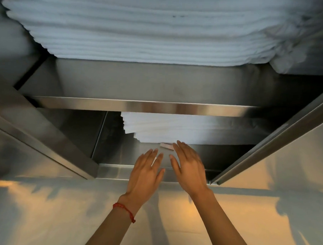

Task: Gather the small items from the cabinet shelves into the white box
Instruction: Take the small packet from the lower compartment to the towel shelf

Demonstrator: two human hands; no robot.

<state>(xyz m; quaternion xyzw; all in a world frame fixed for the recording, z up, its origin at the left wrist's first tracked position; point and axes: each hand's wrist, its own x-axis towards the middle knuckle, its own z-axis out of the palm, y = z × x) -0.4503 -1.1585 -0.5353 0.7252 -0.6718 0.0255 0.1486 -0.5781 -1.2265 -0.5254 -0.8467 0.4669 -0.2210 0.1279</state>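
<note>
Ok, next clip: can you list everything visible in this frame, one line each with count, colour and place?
towel stack: one, white, upper shelf, filling most of its width
flat stack: one, white, lower shelf, partly hidden behind the shelf edge
small packet: one, pale pinkish white, lower shelf in front of the flat stack, between the two hands
shelf edge: one, steel, across the middle of the cabinet
cabinet doors: steel, slid open at left and right
bracelet: one, red, on the left wrist
left hand: fingers straight, reaching into the lower shelf; something pale shows under its fingers, unclear what
right hand: fingers straight, fingertips at the small packet
</note>
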